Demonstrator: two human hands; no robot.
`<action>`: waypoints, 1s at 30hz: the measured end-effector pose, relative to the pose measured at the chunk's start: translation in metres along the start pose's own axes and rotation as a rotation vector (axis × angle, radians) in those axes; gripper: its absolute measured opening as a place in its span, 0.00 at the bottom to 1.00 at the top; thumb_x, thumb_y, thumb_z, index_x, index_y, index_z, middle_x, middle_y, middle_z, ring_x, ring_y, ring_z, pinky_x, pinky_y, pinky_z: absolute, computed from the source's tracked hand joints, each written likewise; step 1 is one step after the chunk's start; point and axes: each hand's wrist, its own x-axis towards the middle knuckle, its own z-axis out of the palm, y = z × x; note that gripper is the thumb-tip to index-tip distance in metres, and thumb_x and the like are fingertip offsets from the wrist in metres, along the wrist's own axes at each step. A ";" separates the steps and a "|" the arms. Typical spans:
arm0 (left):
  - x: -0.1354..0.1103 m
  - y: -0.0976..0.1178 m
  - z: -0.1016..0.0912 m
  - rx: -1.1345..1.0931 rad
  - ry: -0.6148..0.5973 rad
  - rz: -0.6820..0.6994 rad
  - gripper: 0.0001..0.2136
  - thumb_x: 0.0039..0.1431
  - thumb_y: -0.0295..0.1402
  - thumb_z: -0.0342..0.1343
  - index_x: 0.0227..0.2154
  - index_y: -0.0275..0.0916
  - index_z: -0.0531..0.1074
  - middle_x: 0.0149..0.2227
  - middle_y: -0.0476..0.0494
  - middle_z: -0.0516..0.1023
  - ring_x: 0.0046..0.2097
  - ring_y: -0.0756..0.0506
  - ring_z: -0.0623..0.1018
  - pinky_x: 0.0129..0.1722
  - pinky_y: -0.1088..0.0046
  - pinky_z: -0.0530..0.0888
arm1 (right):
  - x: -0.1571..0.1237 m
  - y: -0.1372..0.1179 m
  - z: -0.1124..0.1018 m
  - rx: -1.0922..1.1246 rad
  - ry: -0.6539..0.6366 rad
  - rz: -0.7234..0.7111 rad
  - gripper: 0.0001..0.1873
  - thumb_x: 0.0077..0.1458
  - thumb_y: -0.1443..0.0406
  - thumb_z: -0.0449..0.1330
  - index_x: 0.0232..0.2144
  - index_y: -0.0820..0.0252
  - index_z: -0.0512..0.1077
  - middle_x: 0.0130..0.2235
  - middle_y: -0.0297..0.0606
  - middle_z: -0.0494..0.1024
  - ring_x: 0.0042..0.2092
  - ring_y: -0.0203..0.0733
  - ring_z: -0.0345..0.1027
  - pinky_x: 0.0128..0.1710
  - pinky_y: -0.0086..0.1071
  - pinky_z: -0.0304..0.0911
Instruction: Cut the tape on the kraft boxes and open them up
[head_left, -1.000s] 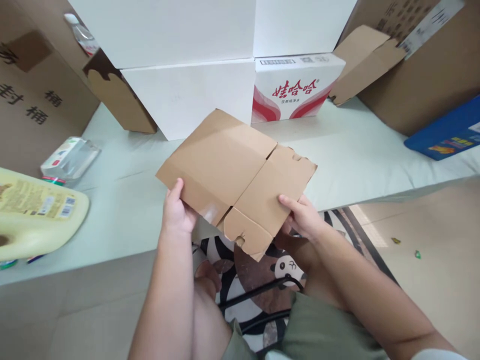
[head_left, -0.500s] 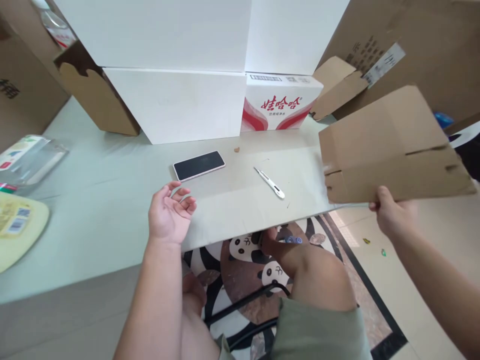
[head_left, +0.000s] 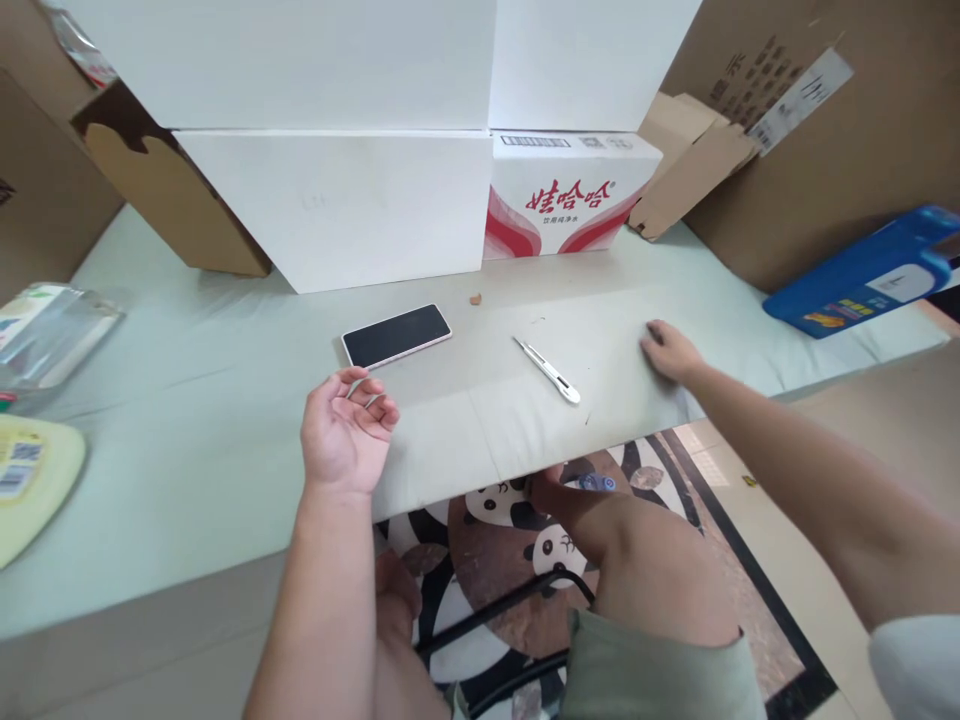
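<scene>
My left hand (head_left: 345, 428) rests palm up on the pale green table (head_left: 187, 400), fingers loosely curled and apart, holding nothing. Just beyond it lies a black-screened phone (head_left: 396, 335). My right hand (head_left: 670, 352) lies on the table at the right, fingers bent down against the surface, nothing visible in it. A white utility knife (head_left: 547, 370) lies between the two hands, a little left of the right one.
White boxes (head_left: 330, 200) and a red-and-white printed carton (head_left: 566, 195) stand stacked at the back. Brown cartons (head_left: 810, 130) rise on the right, with a blue box (head_left: 862, 275) leaning there. A clear plastic pack (head_left: 45, 330) and a yellow jug (head_left: 30, 470) lie at the left. A crumb of cardboard (head_left: 475, 298) lies near the phone.
The flattened cardboard piece held by both hands went off to the right in my right hand and is gone from view. My right hand came back down onto the table; the left let go.
</scene>
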 end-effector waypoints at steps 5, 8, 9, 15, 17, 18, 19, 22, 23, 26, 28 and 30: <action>-0.006 0.003 -0.003 -0.037 0.003 -0.002 0.08 0.48 0.40 0.61 0.27 0.40 0.73 0.23 0.51 0.74 0.20 0.52 0.74 0.21 0.78 0.72 | -0.044 -0.002 0.008 -0.137 -0.077 -0.010 0.27 0.63 0.62 0.50 0.60 0.62 0.72 0.67 0.55 0.72 0.70 0.61 0.62 0.71 0.59 0.56; -0.010 0.008 -0.011 -0.067 -0.023 0.014 0.09 0.48 0.40 0.62 0.28 0.40 0.73 0.23 0.51 0.74 0.20 0.52 0.74 0.21 0.78 0.72 | -0.047 -0.019 -0.003 -0.194 -0.074 -0.053 0.26 0.61 0.62 0.51 0.57 0.62 0.74 0.64 0.57 0.74 0.68 0.64 0.65 0.70 0.64 0.55; -0.012 0.011 -0.015 -0.075 -0.033 0.019 0.10 0.48 0.41 0.62 0.28 0.40 0.73 0.23 0.51 0.74 0.21 0.52 0.74 0.21 0.78 0.72 | -0.046 -0.028 -0.005 -0.205 -0.063 -0.079 0.25 0.60 0.61 0.51 0.56 0.62 0.74 0.64 0.58 0.75 0.68 0.65 0.64 0.70 0.66 0.53; -0.019 0.028 -0.035 -0.161 -0.030 0.067 0.12 0.45 0.42 0.64 0.28 0.40 0.72 0.22 0.53 0.74 0.20 0.52 0.75 0.21 0.78 0.71 | -0.050 -0.129 0.011 -0.134 -0.094 -0.409 0.19 0.60 0.62 0.54 0.49 0.60 0.76 0.58 0.55 0.79 0.63 0.62 0.70 0.67 0.60 0.61; -0.022 0.035 -0.042 -0.195 -0.041 0.076 0.13 0.44 0.42 0.64 0.28 0.40 0.72 0.22 0.53 0.73 0.20 0.52 0.74 0.21 0.78 0.70 | -0.054 -0.174 0.025 -0.083 -0.126 -0.533 0.18 0.60 0.62 0.54 0.49 0.59 0.76 0.56 0.53 0.80 0.60 0.61 0.73 0.64 0.59 0.65; -0.023 0.038 -0.046 -0.211 -0.047 0.077 0.13 0.45 0.43 0.64 0.28 0.40 0.72 0.22 0.53 0.73 0.20 0.52 0.74 0.21 0.79 0.70 | -0.056 -0.199 0.032 -0.056 -0.145 -0.596 0.18 0.60 0.62 0.55 0.49 0.58 0.76 0.55 0.52 0.80 0.59 0.61 0.73 0.63 0.58 0.66; -0.025 0.042 -0.050 -0.227 -0.052 0.076 0.13 0.45 0.43 0.64 0.28 0.40 0.72 0.22 0.53 0.73 0.20 0.52 0.74 0.21 0.79 0.70 | -0.058 -0.224 0.039 -0.029 -0.166 -0.659 0.18 0.60 0.62 0.55 0.49 0.58 0.76 0.55 0.51 0.80 0.58 0.60 0.74 0.63 0.57 0.67; -0.028 0.053 -0.064 -0.274 -0.050 0.086 0.12 0.47 0.42 0.64 0.28 0.40 0.72 0.22 0.53 0.74 0.20 0.53 0.74 0.21 0.78 0.70 | -0.065 -0.302 0.065 0.045 -0.232 -0.831 0.18 0.61 0.63 0.54 0.51 0.56 0.76 0.55 0.48 0.80 0.57 0.56 0.75 0.61 0.52 0.70; -0.029 0.056 -0.068 -0.288 -0.048 0.093 0.12 0.47 0.42 0.64 0.28 0.40 0.72 0.22 0.53 0.74 0.20 0.53 0.74 0.21 0.79 0.70 | -0.067 -0.329 0.075 0.068 -0.251 -0.880 0.18 0.61 0.63 0.55 0.52 0.56 0.75 0.55 0.48 0.80 0.57 0.55 0.75 0.61 0.51 0.70; -0.031 0.064 -0.082 -0.320 -0.044 0.105 0.12 0.48 0.42 0.64 0.29 0.40 0.72 0.22 0.53 0.74 0.21 0.53 0.74 0.22 0.79 0.70 | -0.063 -0.409 0.106 0.157 -0.292 -1.024 0.20 0.61 0.65 0.54 0.53 0.56 0.74 0.57 0.48 0.78 0.59 0.55 0.73 0.62 0.51 0.70; -0.030 0.068 -0.089 -0.339 -0.035 0.108 0.12 0.48 0.42 0.64 0.29 0.40 0.72 0.23 0.53 0.74 0.21 0.53 0.74 0.23 0.79 0.71 | -0.052 -0.462 0.125 0.213 -0.292 -1.085 0.21 0.59 0.67 0.55 0.54 0.58 0.73 0.61 0.50 0.74 0.63 0.56 0.71 0.66 0.53 0.67; -0.028 0.071 -0.095 -0.356 -0.016 0.110 0.12 0.48 0.42 0.64 0.30 0.40 0.72 0.23 0.53 0.74 0.22 0.53 0.74 0.23 0.79 0.72 | -0.034 -0.514 0.140 0.231 -0.266 -1.061 0.22 0.56 0.69 0.57 0.54 0.60 0.72 0.68 0.53 0.66 0.67 0.58 0.67 0.68 0.55 0.63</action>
